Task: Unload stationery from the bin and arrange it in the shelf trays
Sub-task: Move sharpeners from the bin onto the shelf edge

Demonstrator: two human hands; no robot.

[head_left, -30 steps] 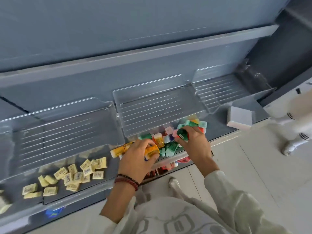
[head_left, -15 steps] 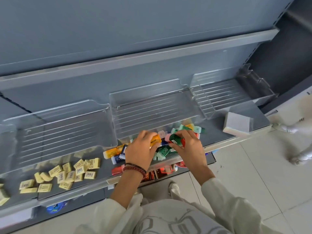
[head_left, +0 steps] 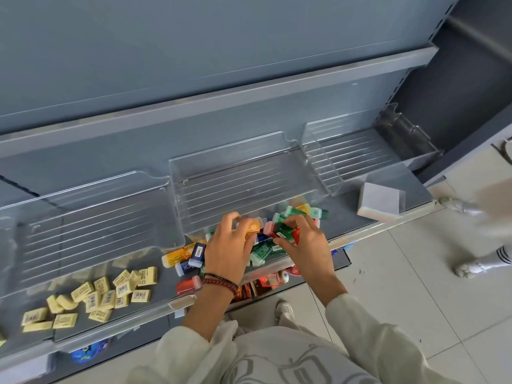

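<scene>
**Both hands at the pile, seen from the head camera.** My left hand [head_left: 230, 250] curls its fingers round an orange case [head_left: 253, 228]. My right hand [head_left: 307, 245] pinches a green case [head_left: 284, 232] between thumb and fingertips. Both cases are just above the pile of coloured cases [head_left: 261, 250], which lies on the shelf [head_left: 346, 214] at its front edge, partly under the raised front lip of the middle tray [head_left: 243, 178].

3 clear trays stand side by side along the back of the shelf, with the left tray [head_left: 91, 217] and right tray [head_left: 368, 153] flanking the middle one. A bare strip of shelf separates the pile from the grey box [head_left: 379, 202] near the right front corner. A red case [head_left: 188, 284] lies just beside the front edge.

Yellow erasers [head_left: 110, 292] are scattered toward the left front edge, and most show barcode labels whose print is too small to read. A blue case [head_left: 198, 250] carries a white barcode label, also illegible.
</scene>
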